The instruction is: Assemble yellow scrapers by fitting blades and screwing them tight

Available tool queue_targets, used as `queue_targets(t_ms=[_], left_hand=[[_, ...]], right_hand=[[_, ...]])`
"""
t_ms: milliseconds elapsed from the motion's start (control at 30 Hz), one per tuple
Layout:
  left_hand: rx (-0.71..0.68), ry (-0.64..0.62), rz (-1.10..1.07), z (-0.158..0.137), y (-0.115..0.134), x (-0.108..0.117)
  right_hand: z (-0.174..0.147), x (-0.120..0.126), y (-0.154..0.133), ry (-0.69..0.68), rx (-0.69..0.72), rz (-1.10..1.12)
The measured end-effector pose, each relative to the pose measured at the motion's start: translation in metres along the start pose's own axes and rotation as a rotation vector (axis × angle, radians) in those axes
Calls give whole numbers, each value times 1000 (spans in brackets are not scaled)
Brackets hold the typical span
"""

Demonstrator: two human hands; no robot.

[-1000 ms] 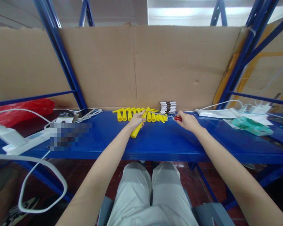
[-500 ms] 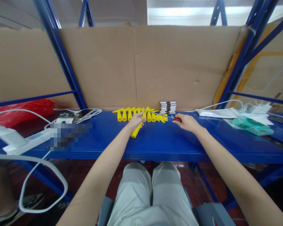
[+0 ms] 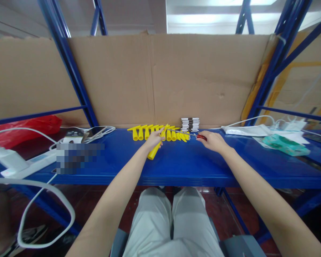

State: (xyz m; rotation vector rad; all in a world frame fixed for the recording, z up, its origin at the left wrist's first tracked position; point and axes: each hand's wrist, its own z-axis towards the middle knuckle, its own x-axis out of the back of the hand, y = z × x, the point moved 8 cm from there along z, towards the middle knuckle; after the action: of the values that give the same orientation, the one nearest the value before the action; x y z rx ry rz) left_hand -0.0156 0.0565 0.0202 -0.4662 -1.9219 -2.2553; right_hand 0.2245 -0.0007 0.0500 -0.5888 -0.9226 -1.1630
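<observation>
My left hand (image 3: 155, 139) is closed around a yellow plastic tube-shaped piece (image 3: 153, 154), its wide open end slanting down toward me. In my right hand (image 3: 213, 141) is a screwdriver (image 3: 201, 137) with a red handle, and its thin metal shaft points left to the top of the yellow piece. Whether the tip touches a screw there is too small to tell. Behind my left hand lies a row of several similar yellow pieces (image 3: 141, 135). Smaller flat yellow parts (image 3: 182, 136) lie at the row's right end, close to the shaft.
White bundles with dark bands (image 3: 189, 125) are stacked against the cardboard panel (image 3: 117, 78). On the left of the blue table (image 3: 187, 164) are a power strip (image 3: 34, 162), cables and a red plastic bag (image 3: 24, 130). A green packet (image 3: 286, 144) lies to the right.
The whole view has shifted slightly, with the table a little lower in the picture. Both hands keep their hold, and the screwdriver still reaches to the yellow piece.
</observation>
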Motion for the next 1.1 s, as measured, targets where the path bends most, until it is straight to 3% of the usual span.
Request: queue_targets(t_ms=[267, 500, 800, 1100], left_hand=[[13, -19, 9, -3, 3, -3], [20, -12, -32, -3, 3, -2], [49, -17, -96, -5, 3, -2], [66, -18, -111, -7, 3, -2]], right_hand=[[1, 2, 3, 2, -42, 21], [-2, 2, -2, -12, 2, 18], [3, -6, 3, -6, -4, 165], [0, -4, -1, -29, -6, 79]])
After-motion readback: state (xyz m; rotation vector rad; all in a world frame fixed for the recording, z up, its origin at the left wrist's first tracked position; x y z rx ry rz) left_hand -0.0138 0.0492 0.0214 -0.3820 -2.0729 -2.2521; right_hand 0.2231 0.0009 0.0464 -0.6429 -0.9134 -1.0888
